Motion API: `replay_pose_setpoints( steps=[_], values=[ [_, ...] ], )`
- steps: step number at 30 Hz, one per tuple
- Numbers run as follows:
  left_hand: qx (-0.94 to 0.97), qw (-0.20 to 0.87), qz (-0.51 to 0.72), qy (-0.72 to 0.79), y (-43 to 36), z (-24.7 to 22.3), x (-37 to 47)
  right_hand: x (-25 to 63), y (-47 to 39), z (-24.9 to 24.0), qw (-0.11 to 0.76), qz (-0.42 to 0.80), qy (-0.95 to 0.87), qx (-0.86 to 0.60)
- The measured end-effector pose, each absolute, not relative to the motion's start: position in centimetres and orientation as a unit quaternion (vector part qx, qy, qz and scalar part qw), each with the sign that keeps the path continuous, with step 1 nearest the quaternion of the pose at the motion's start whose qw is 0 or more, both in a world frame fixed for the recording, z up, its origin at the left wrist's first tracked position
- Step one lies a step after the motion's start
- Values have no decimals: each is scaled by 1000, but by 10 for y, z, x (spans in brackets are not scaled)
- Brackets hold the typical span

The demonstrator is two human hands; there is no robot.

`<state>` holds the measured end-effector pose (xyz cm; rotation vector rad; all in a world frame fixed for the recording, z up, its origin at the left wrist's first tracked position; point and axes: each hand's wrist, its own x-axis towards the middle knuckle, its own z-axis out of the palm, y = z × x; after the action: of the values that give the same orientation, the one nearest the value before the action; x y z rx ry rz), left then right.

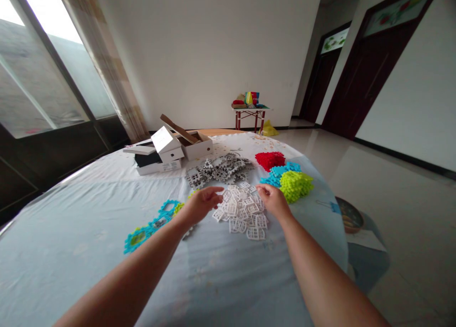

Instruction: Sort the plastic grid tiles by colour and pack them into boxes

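White plastic lattice pieces (242,212) lie heaped at the frame's centre, between the left hand (202,203) and right hand (274,200); whether either grips one, I cannot tell. Picking among them seems in hand, calling for a fine edge pinch. Grey notched plastic pieces (223,170) lie just beyond.

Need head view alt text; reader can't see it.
A person's left hand and right hand flank a pile of white lattice pieces on a cloth-covered table. Beyond are gray pieces and white boxes; red pieces, blue pieces and green pieces lie to the right.
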<state>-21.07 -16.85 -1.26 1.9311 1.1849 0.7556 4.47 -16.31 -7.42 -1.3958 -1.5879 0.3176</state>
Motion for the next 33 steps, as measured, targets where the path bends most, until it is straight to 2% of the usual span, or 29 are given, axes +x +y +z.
replay_pose_setpoints(
  steps=[3, 7, 13, 27, 33],
  values=[
    [761, 289, 338, 473, -171, -15, -211, 45, -163, -74, 479, 131, -644, -582],
    [791, 168, 317, 495, -186, -16, -233, 44, -164, -73, 478, 129, -645, -582],
    [804, 84, 275, 520, -207, -20, -272, 42, -166, -73, 476, 132, -654, -573],
    [855, 92, 100, 501, -213, -24, -299, 42, -168, -78, 473, 151, -649, -577],
    [844, 105, 70, 522, -214, -31, -303, 40, -168, -78, 476, 154, -647, -575]
  ],
)
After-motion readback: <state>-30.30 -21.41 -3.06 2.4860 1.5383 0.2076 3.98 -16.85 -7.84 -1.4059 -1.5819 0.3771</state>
